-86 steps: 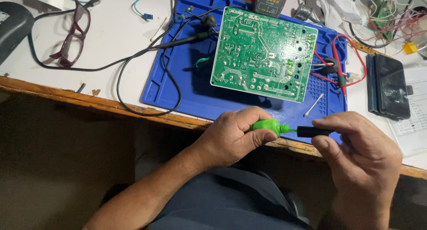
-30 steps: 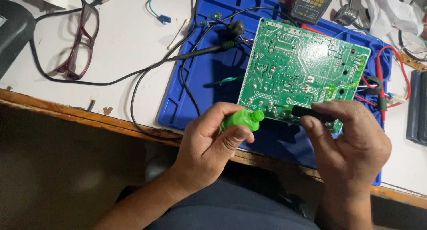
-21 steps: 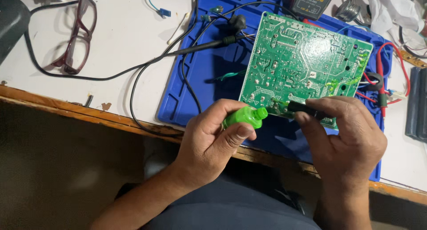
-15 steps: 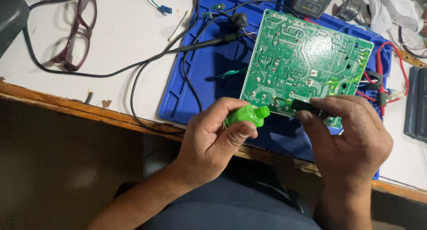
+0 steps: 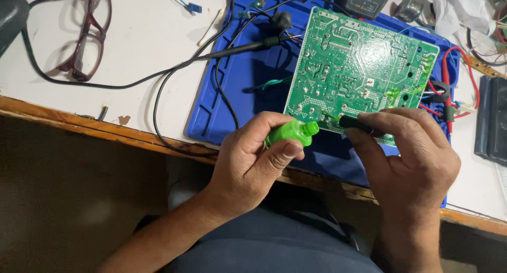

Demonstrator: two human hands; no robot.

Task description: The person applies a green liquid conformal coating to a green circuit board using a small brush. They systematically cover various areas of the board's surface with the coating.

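place: likely electronics repair bench | cues: blue work mat (image 5: 248, 88), green circuit board (image 5: 359, 72), probe leads (image 5: 232, 50)

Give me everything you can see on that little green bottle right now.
The small green bottle looks like translucent bright green plastic with a short neck, uncapped. It lies tilted nearly on its side, its mouth aimed right toward the lower edge of the green circuit board. The left hand wraps its body, thumb along the underside, so the base is hidden. It hangs just over the front of the blue work mat. The right hand holds a black cap or applicator just beyond its mouth; contact is unclear.
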